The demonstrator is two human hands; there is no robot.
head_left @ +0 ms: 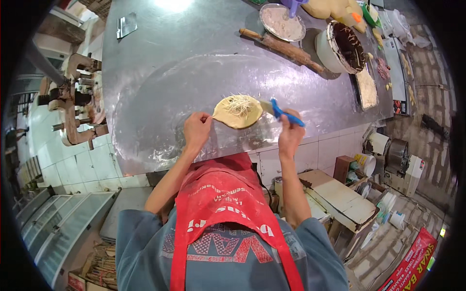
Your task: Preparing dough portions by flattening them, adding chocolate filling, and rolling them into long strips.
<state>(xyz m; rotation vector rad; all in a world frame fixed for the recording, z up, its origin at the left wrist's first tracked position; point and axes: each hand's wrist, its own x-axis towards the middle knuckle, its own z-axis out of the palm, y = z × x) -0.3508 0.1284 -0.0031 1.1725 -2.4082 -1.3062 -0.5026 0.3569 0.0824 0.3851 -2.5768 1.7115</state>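
Note:
A flat oval of yellow dough [225, 118] lies near the front edge of the metal table, topped with a heap of pale shredded filling [240, 104]. The fingers of my left hand [198, 130] are pinched at the dough's left tip. In my right hand [290, 136] is a blue-handled scraper [286, 115], its flat pale blade reaching the dough's right edge. My fingers close around the lower part of its handle; the blade's tip is hard to make out against the dough.
Farther back on the metal table [160, 102] lie a wooden rolling pin [286, 49], a bowl of pale filling [279, 24] and a white tub with dark smears [326, 46]. A tray of shreds [367, 89] sits at the right. Dough pieces [323, 8] rest at the far edge.

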